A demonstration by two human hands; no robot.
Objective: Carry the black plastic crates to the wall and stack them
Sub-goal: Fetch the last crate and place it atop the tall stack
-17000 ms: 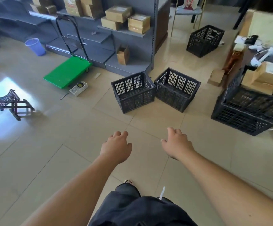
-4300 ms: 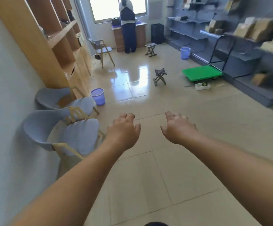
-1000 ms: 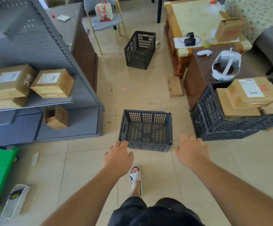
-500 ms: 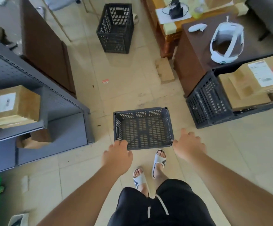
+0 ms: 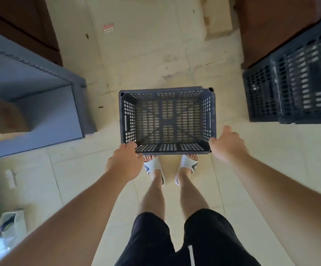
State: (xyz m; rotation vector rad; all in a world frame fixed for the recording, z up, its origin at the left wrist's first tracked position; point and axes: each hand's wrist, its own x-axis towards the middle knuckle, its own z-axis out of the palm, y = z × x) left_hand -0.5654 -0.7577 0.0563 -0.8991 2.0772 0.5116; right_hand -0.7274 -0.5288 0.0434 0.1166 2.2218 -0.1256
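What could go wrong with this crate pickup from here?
1. The left hand and right hand both sit at the near corners of the crate. Lifted from there, its far end may dip or slip free.
2. Toes in open sandals lie right at its near edge, so a drop could land on them.
3. The grey shelf unit and the bigger crate flank it, and turning may clip either.

Pale tiled floor; grey shelf unit left; dark wood furniture, perhaps table, right.
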